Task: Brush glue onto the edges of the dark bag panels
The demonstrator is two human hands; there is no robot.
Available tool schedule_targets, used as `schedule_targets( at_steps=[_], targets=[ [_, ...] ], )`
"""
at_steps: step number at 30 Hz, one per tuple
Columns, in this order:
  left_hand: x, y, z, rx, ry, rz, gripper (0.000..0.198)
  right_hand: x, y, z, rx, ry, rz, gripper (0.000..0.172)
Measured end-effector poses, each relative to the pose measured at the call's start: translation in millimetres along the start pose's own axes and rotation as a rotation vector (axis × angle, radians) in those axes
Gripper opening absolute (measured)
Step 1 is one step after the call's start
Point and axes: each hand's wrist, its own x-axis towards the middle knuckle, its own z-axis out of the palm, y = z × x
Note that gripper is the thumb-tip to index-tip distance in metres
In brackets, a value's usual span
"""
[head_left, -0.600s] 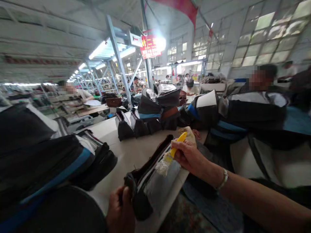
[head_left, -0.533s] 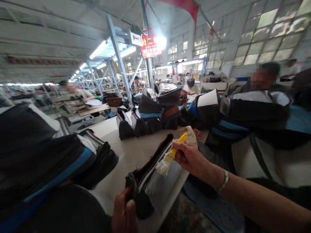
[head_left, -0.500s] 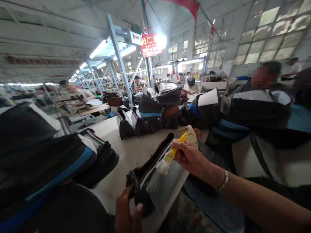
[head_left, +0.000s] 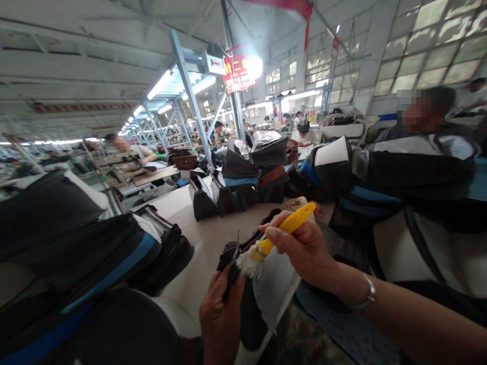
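Nearest to us, the worker's left hand (head_left: 221, 317) is at the near end of a dark, grey-panelled bag piece (head_left: 273, 286), thumb and fingers clamped on its edge. The bag piece lies aslant on a cream worktable (head_left: 205, 238). Over its right side, the right hand (head_left: 306, 246) has its fingers closed around the yellow handle of a brush (head_left: 291, 226); a bracelet (head_left: 368, 294) rings the wrist. The ragged white bristles (head_left: 249, 261) point to the bag piece's near end, just beside the left hand's fingers; whether they press on the fabric, I cannot tell. To the left of the bag piece are a round-edged dark piece (head_left: 129, 324) and, behind it, stacked dark bags (head_left: 110, 258) with blue bands. Beyond the bag piece stands a row of small dark pieces (head_left: 205, 203), with larger bags (head_left: 266, 149) on top. Right of the bag piece and farther off, a pile of dark bags (head_left: 418, 172) fronts a co-worker (head_left: 437, 104). Farthest beyond it are blue-grey posts (head_left: 190, 96), a red sign (head_left: 236, 73) beside a bright lamp (head_left: 254, 67), and tall windows (head_left: 418, 50).
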Motion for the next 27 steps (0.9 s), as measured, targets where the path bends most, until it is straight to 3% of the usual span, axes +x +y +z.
schedule_targets(
  at_steps=[5, 8, 12, 15, 19, 22, 25, 27],
  targets=[
    [6, 4, 2.1, -0.117, 0.008, -0.073, 0.038, 17, 15, 22, -0.309, -0.192, -0.571, 0.009],
    [13, 3, -3.2, -0.175, 0.008, -0.105, 0.041, 31, 19, 24, -0.392, -0.187, -0.748, 0.006],
    [17, -3, -8.6, -0.178, 0.043, -0.17, 0.041, 34, 7, 19, -0.393, -0.084, -0.685, 0.003],
    [16, -2, -7.5, -0.246, 0.03, -0.182, 0.041, 26, 4, 22, -0.31, -0.104, -0.638, 0.001],
    [11, 10, -5.1, -0.332, 0.019, -0.221, 0.044, 29, 18, 38, -0.404, -0.235, -0.792, 0.005],
    [10, 19, -7.2, -0.237, 0.048, -0.221, 0.041, 38, 22, 43, -0.451, -0.199, -0.846, 0.006],
    [12, 20, -10.4, -0.257, 0.078, -0.24, 0.038, 31, 12, 38, -0.364, -0.128, -0.767, 0.002],
    [13, 18, -12.1, -0.317, 0.083, -0.268, 0.04, 21, 7, 33, -0.29, -0.136, -0.688, 0.008]
  ],
)
